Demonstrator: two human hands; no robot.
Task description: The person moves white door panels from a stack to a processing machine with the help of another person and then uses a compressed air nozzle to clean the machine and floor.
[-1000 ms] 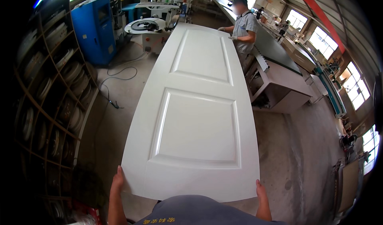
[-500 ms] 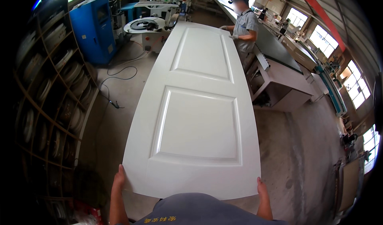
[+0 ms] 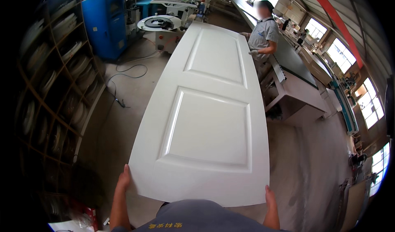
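White two-panel door (image 3: 210, 117) is occupying the centre of the frame, lying flat and running from bottom centre up to top centre. Near end is sitting just above the wearer's torso at the bottom edge; far end is reaching the co-worker at upper right.

Concrete floor (image 3: 304, 170) is showing on both sides of the door. Shelving rack (image 3: 53, 92) w/ stacked round items is filling the left side of the frame. Long grey bench (image 3: 296, 88) is running along the right of centre, just beside the door's right edge, w/ windows behind it at far right. Blue cabinet (image 3: 105, 22) is standing at upper left. Machine w/ round turntable (image 3: 158, 23) is sitting at top centre-left, near the door's far left corner. Black cable (image 3: 123, 73) is lying looped on the floor, left of the door.

Co-worker in grey shirt (image 3: 263, 36) is standing at upper right, gloved hands touching the door's far right edge.

Left hand (image 3: 124, 178) is at bottom left, gripping the door's near left corner, fingers under the panel, thumb side visible along the edge. Right hand (image 3: 269, 196) is at bottom right, gripping the near right corner, likewise wrapped under the edge. Both forearms are entering from the bottom edge, well apart, door end spanning betw. them.
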